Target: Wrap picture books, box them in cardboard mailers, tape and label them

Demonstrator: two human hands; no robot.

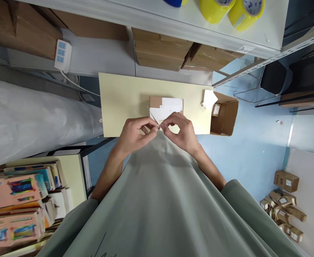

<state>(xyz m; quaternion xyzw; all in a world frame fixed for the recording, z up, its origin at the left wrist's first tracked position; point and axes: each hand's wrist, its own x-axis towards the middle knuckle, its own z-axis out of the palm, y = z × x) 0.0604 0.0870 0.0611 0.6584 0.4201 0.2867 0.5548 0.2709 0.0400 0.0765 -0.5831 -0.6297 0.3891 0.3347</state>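
Both my hands meet in front of my shirt, over the near edge of the table point(127, 103). My left hand point(140, 132) is closed in a pinch, and a thin pale strip point(152, 115) sticks up and away from its fingertips. Close beside it my right hand point(181, 131) pinches too, its fingertips almost touching the left ones; what lies between them is too small to make out. Just beyond the hands a small brown cardboard box point(156, 101) with white labels point(172, 105) on its top rests on the table, partly hidden by my fingers.
White papers point(209, 99) lie at the table's right end, beside an open carton point(227, 114) holding a small box. Above, a shelf point(151, 16) carries yellow tape rolls point(246, 14). A power strip point(63, 56), a large plastic-wrapped roll point(39, 119) and stacked booklets point(12, 210) stand left.
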